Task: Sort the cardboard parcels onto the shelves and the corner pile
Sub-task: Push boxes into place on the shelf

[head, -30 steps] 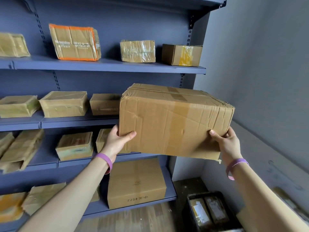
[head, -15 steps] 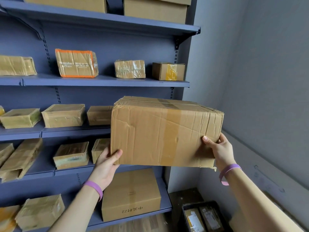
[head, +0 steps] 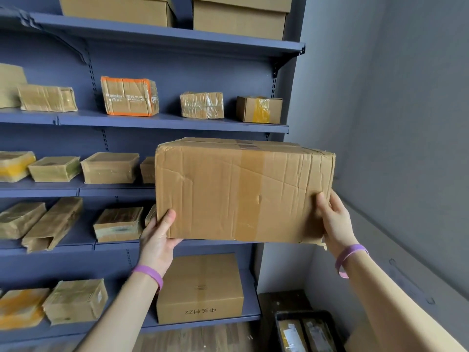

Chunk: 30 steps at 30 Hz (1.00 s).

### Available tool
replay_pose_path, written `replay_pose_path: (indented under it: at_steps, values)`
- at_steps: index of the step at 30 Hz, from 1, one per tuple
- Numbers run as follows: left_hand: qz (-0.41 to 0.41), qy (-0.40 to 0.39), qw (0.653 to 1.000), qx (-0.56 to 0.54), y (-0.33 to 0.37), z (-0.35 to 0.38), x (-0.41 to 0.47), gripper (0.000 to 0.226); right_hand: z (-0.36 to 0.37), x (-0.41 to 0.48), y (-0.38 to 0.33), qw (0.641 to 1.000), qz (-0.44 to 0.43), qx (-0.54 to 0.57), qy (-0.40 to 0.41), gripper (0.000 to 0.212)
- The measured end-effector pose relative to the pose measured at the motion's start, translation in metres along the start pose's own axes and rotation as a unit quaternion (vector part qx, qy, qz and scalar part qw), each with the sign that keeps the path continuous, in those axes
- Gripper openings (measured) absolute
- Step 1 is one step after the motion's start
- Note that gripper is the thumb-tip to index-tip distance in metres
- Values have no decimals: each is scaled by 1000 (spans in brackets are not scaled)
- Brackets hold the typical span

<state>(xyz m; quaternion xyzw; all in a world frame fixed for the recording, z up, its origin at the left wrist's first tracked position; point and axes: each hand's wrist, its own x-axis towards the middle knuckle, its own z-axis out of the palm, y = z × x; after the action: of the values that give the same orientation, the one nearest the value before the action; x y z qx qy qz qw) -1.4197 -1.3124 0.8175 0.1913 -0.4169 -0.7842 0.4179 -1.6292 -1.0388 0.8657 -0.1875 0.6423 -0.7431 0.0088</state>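
A large creased cardboard parcel [head: 243, 191] with a brown tape strip down its front is held up in front of the blue shelving [head: 162, 125]. My left hand [head: 158, 240] grips its lower left corner from below. My right hand [head: 335, 222] clasps its lower right edge. The parcel hangs level with the third shelf from the top, near the unit's right end, and hides part of that shelf. Both wrists wear purple bands.
Small taped parcels line the shelves, among them an orange-edged one [head: 129, 96]. Two big boxes [head: 241, 17] sit on the top shelf. A plain box [head: 200, 288] stands on the bottom shelf. A black crate [head: 307, 331] with packets lies on the floor by the grey wall.
The view has tilted upward, bringing the top shelf and its two big boxes into sight. Both hands keep the same grip on the large parcel, which stays in front of the shelves.
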Motion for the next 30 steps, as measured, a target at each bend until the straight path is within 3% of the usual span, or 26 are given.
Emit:
replay_pose_path:
  at_steps: [3, 7, 9, 11, 15, 17, 19, 21, 25, 30]
  values:
    - [10, 16, 1000, -5, 4, -3, -5, 44, 0, 7, -9, 989, 120, 86, -19, 44]
    - [42, 31, 998, 27, 11, -7, -8, 24, -1, 8, 5, 988, 143, 56, -33, 25]
    - [57, 40, 996, 57, 15, -11, -7, 28, 1, 6, 16, 980, 188, 53, -26, 36]
    - [60, 46, 995, 69, 16, -17, -5, 36, 5, 2, 24, 959, 262, 81, -72, 49]
    - [39, 41, 997, 50, 19, -28, 3, 43, 15, -7, 37, 937, 288, 162, -115, 19]
    - [20, 28, 999, 24, 19, -32, 7, 51, 21, -13, 42, 899, 312, 273, -145, 10]
    - [12, 15, 1000, 6, 17, -34, 10, 55, 30, -14, 47, 857, 317, 373, -163, 59]
    - [1, 1, 1000, -14, 17, -32, 13, 55, 34, -10, 51, 832, 311, 435, -147, 72]
    - [-12, -3, 998, -57, 23, -30, 19, 56, 46, -10, 51, 833, 333, 428, -110, 26]
    - [-14, 8, 995, -97, 23, -23, 25, 57, 51, -18, 53, 849, 302, 427, -76, 30]
